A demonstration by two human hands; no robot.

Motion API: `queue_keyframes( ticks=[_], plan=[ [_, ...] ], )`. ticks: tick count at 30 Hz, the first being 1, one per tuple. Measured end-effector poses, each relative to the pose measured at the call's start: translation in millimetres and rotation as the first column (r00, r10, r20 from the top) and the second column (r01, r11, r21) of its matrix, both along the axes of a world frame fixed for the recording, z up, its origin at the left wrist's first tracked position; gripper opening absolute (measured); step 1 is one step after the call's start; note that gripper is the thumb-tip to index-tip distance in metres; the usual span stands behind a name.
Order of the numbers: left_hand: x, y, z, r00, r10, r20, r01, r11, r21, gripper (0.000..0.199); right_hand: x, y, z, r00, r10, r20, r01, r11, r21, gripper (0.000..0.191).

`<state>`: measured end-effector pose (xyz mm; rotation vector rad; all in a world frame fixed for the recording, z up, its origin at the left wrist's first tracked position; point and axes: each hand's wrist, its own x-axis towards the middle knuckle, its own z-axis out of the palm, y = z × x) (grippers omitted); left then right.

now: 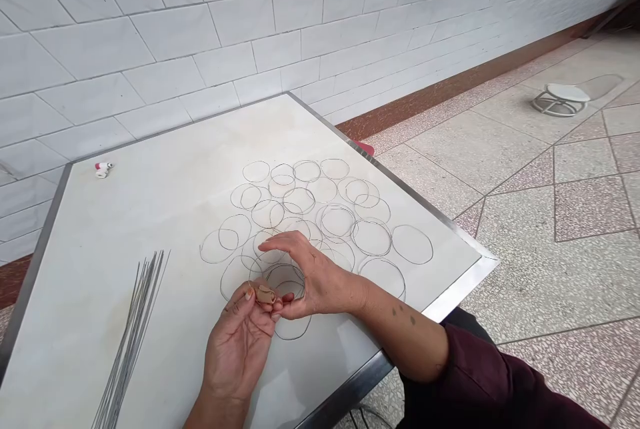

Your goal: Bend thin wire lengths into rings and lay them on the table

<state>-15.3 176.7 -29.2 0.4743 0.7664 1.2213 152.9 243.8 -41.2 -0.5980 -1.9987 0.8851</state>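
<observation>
My left hand (237,349) is closed, palm up, its fingertips pinching a small tan roll that looks like tape (265,294). Beside it, my right hand (325,275) curves in a wide C, index finger stretched out well apart from the thumb. The right thumb tip comes close to the left fingertips; whether it touches the roll I cannot tell. Thin wire rings (371,237) lie spread and overlapping on the white table (190,169), some behind and under both hands. A thin wire seems to rise from the left fingertips, too fine to make out clearly.
To the left lies a bundle of straight grey wires (131,342). A small white and pink item (103,169) rests near the far left corner. Metal edging (425,199) frames the table, which stands by a tiled wall (175,32). A low stool (561,99) is on the floor.
</observation>
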Motion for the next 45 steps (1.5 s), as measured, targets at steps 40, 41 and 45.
queue_keyframes(
  ticks=[40, 41, 45],
  plan=[
    [0.2, 4.1, 1.2, 0.975, 0.136, -0.178, -0.135, 0.991, 0.013, 0.014, 7.9, 1.5, 3.7, 0.977, -0.035, -0.209, -0.088, 0.828, -0.554, 0.025],
    [0.3, 4.1, 1.2, 0.974, 0.133, -0.186, -0.133, 0.991, 0.009, 0.015, 7.8, 2.0, 4.1, 0.967, -0.036, -0.253, -0.125, 0.796, -0.593, 0.027],
    [1.5, 3.8, 2.5, 0.968, 0.140, -0.209, -0.144, 0.990, -0.005, 0.016, 6.3, 5.2, 1.3, 0.911, -0.063, -0.408, -0.274, 0.648, -0.711, 0.025]
  ],
)
